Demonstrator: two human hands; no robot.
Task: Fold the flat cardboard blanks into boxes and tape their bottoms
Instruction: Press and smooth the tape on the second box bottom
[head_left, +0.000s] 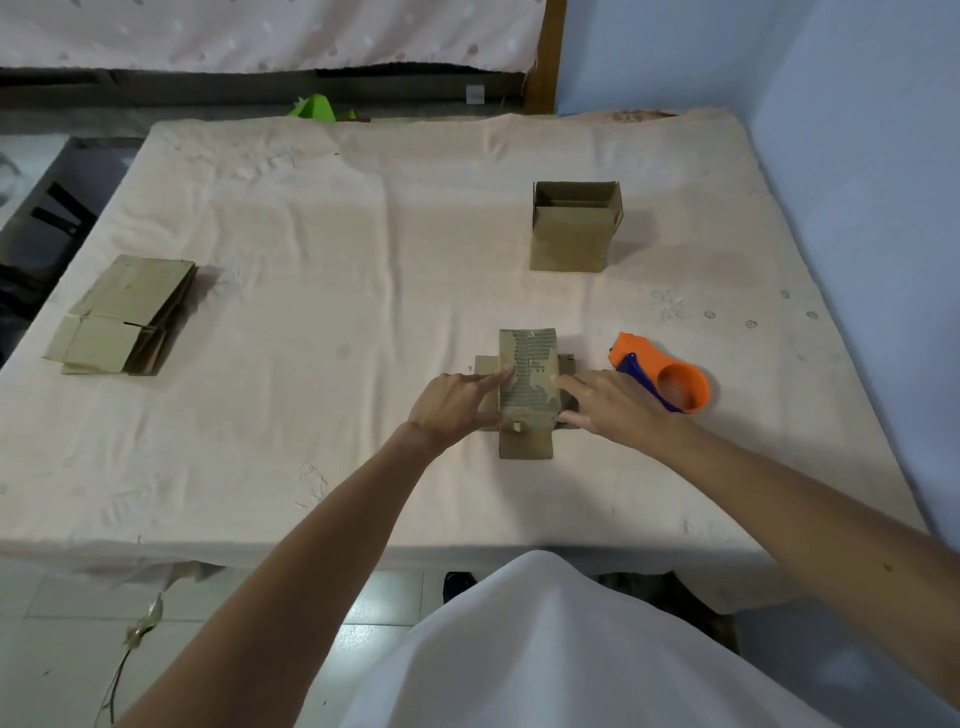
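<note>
Pressing down the bottom flaps of a small brown cardboard box with a torn, ribbed patch on its upper flap, you are working straight ahead at twelve o'clock on the table draped in pale pink cloth. Your left hand is lying against the box's nine o'clock side, fingers straight and flattening the flap. Your right hand is doing likewise from three o'clock, forefinger stretched along the cardboard. Neither hand is curling round anything. No tape is showing on this bottom yet. An orange-and-blue handheld tape dispenser is lying just beside the box at three o'clock, untouched. An upright brown cardboard box with an open top is standing well apart at one o'clock; its underside is hidden, though it is looking finished. A stack of flat brown cardboard blanks is waiting well apart at nine o'clock. You are seemingly working on the second box, with taping next and several blanks remaining.
</note>
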